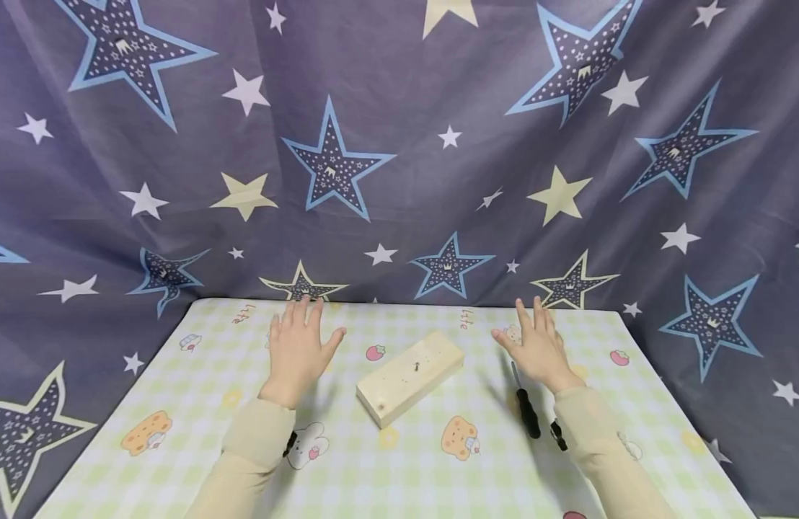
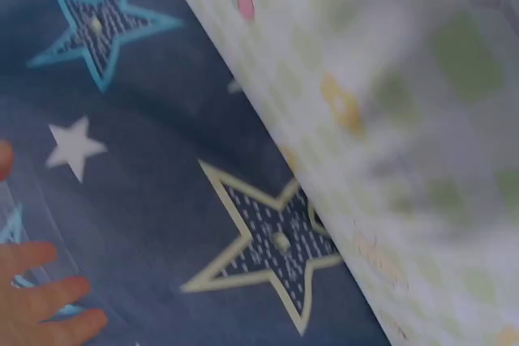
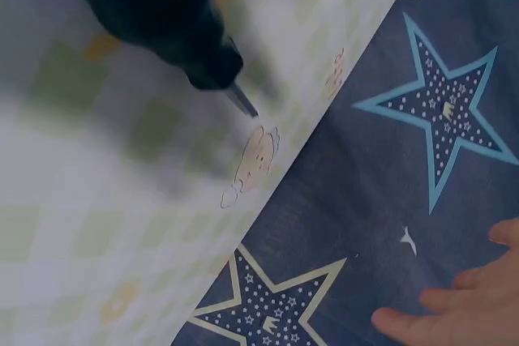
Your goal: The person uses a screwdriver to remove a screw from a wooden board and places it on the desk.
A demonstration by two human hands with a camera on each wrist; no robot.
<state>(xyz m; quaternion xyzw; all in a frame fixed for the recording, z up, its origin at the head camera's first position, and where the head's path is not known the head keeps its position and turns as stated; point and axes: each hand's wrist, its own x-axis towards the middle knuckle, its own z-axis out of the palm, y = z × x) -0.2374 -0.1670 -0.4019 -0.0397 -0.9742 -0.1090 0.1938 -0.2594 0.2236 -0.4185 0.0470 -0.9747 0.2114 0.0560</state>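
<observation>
Left of centre in my head view, the left hand is spread wide and holds nothing, over the checked counter. Around lower centre I have the wooden block lying at a slant, a small metal piece at its upper face. Right of that I see the black-handled screwdriver, then the right hand, fingers spread and likewise unloaded.

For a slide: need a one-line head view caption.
Left hand and right hand, empty, over a checked tablecloth; wooden block between them, black-handled screwdriver near the right.
</observation>
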